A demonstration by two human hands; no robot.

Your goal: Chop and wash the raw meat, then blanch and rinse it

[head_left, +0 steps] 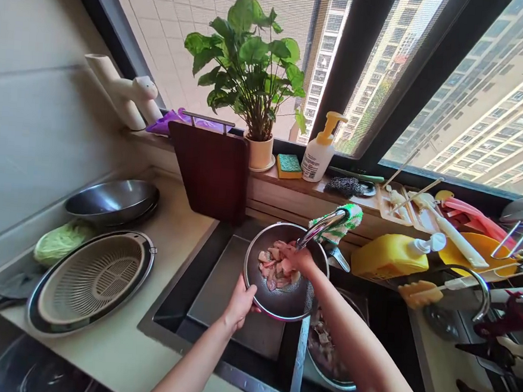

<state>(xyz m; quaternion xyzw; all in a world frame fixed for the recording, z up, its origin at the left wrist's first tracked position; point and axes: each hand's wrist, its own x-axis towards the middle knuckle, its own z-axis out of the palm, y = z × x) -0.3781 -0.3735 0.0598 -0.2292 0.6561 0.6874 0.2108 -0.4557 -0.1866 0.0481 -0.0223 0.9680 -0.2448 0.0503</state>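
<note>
My left hand (239,305) is closed on the near-left rim of a round mesh strainer (296,303), thumb over the edge. Pale pink slices of raw meat (276,274) lie in the strainer, which is held above the sink (219,288). My right hand (297,261) reaches in from the right and touches the meat; its fingertips blend with the slices, so their grip is unclear. The chrome faucet (324,227) hangs right over that hand. Below my right forearm, a second round vessel (322,349) with more pieces in it is partly hidden.
A beige colander (89,279) and a dark wok (113,200) stand on the left counter near a cabbage (63,242). A dark cutting board (209,171) leans behind the sink. At right are a yellow bottle (383,255) and several utensils. A potted plant (258,145) stands on the sill.
</note>
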